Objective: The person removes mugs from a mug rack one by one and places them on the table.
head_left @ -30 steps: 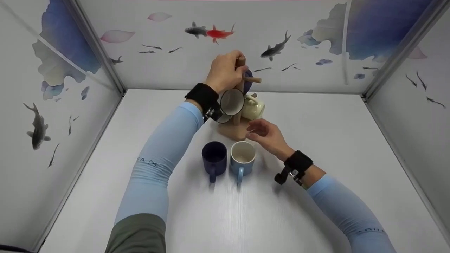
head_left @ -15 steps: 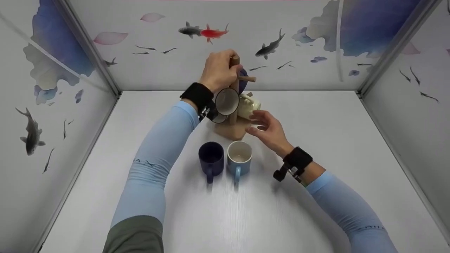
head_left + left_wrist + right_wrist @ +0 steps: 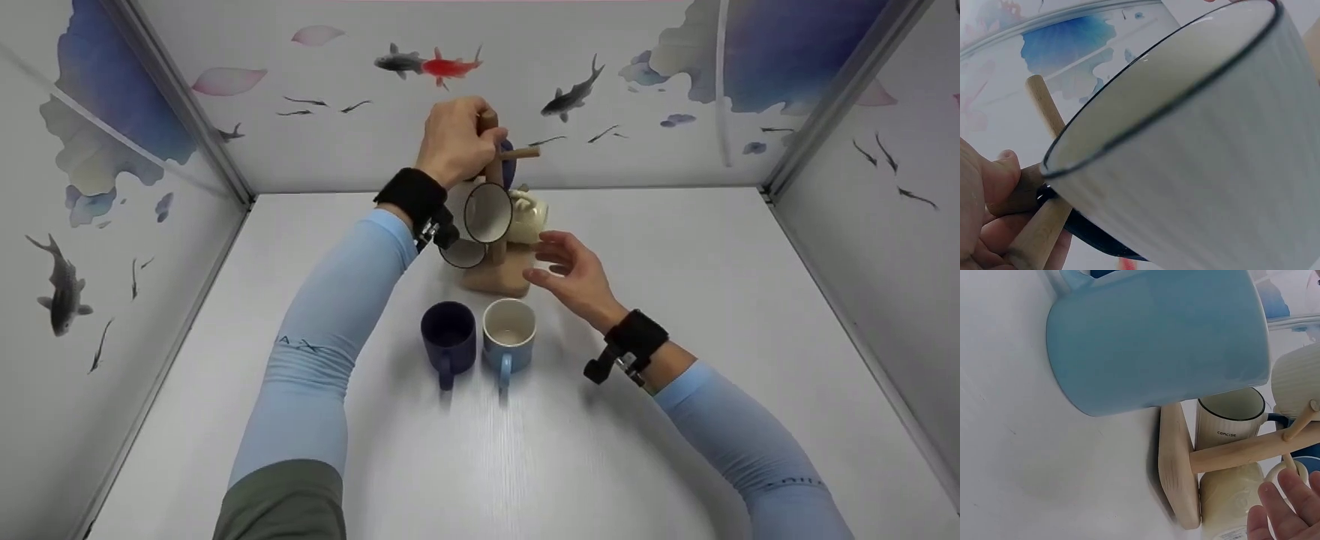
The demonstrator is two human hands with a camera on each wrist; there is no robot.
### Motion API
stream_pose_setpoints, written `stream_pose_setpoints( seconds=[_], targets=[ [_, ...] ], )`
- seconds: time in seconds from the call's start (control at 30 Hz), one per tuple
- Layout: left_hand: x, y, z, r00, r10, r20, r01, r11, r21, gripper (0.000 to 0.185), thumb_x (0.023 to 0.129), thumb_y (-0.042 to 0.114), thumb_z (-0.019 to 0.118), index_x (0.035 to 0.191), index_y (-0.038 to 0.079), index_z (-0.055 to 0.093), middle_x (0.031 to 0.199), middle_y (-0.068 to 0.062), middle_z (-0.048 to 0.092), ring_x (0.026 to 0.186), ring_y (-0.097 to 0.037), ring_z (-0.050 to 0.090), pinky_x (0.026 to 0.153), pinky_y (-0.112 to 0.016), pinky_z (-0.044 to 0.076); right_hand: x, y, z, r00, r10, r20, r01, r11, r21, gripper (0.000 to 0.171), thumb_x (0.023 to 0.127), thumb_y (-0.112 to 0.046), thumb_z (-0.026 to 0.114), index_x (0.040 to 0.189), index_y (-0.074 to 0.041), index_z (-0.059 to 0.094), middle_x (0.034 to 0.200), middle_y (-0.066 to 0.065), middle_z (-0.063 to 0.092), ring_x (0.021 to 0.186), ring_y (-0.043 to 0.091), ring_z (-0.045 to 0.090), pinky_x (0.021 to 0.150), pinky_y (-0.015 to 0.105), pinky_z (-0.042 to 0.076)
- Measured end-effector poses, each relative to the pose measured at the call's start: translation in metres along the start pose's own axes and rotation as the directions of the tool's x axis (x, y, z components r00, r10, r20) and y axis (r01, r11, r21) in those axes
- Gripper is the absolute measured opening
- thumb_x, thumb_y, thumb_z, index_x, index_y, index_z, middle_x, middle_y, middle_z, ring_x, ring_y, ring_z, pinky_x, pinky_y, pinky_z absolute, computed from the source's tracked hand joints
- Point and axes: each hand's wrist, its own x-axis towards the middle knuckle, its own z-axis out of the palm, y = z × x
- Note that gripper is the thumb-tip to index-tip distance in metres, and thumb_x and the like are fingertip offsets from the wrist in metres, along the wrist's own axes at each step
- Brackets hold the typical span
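Now the left hand [image 3: 454,142] is holding the rack [image 3: 496,225] top, the open right hand [image 3: 574,274] is nearing the cream mug [image 3: 529,216], and two mugs [image 3: 480,337] are already sitting on the table [image 3: 675,300], others hanging.

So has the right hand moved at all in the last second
Yes. The right hand has gone up and away from the light blue mug, closer to the cream mug hanging on the wooden rack, fingers open.

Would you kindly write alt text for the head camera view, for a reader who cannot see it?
A person's left hand grips the top of a wooden mug tree hung with mugs, while the open right hand reaches toward a cream mug on it. A dark blue mug and light blue mug stand on the white table.
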Motion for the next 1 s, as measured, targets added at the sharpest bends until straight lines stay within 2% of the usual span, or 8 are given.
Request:
stream_pose_setpoints(
  seconds=[0.27,0.5,0.6,0.8,1.0],
  targets=[
    [0.0,0.011,-0.006,1.0,-0.014,0.016,0.014,0.999,0.052,0.026,0.11,0.031,0.074,0.12,0.008,0.08,0.116,-0.009,0.083,0.104,-0.021,0.075,0.094,-0.032,0.06,-0.001,-0.005,-0.002,1.0,0.009,0.001,-0.009,1.0,-0.025,0.075,0.097,-0.021,0.087,0.16,-0.001,0.051,0.156,0.024,0.067,0.147,0.04,0.064,0.126,0.06,0.048],
    [0.0,0.017,-0.004,1.0,-0.023,-0.007,0.024,0.992,0.122,0.027,0.11,0.033,0.073,0.114,0.006,0.08,0.114,-0.009,0.084,0.107,-0.024,0.077,0.098,-0.035,0.06,-0.003,-0.007,-0.002,1.0,-0.002,-0.002,0.002,1.0,-0.015,0.075,0.096,-0.02,0.086,0.159,0.0,0.052,0.155,0.025,0.068,0.146,0.041,0.065,0.125,0.059,0.049],
    [0.003,0.019,-0.003,0.999,-0.022,-0.025,0.025,0.988,0.154,0.027,0.11,0.032,0.072,0.108,0.006,0.08,0.108,-0.009,0.084,0.101,-0.023,0.076,0.093,-0.034,0.059,-0.003,-0.008,-0.002,1.0,-0.012,-0.001,0.012,1.0,-0.006,0.074,0.096,-0.019,0.087,0.158,-0.001,0.053,0.154,0.024,0.068,0.146,0.04,0.065,0.125,0.059,0.049],
    [0.005,0.018,0.0,0.997,-0.027,-0.068,0.041,0.976,0.216,0.035,0.11,0.032,0.071,0.086,0.009,0.076,0.084,-0.008,0.077,0.079,-0.017,0.069,0.077,-0.028,0.052,-0.004,-0.011,0.0,1.0,-0.004,-0.003,0.004,1.0,0.003,0.073,0.096,-0.02,0.087,0.158,-0.006,0.054,0.155,0.02,0.069,0.147,0.036,0.064,0.126,0.056,0.048],
    [0.008,0.021,0.0,0.997,-0.055,-0.059,0.068,0.969,0.236,0.035,0.11,0.034,0.071,0.085,0.009,0.076,0.082,-0.005,0.077,0.069,-0.012,0.061,0.072,-0.024,0.049,-0.006,-0.019,0.002,1.0,0.008,-0.021,-0.007,0.999,0.052,0.081,0.095,-0.018,0.088,0.163,-0.001,0.048,0.16,0.022,0.063,0.153,0.043,0.059,0.13,0.058,0.046]
  ],
)
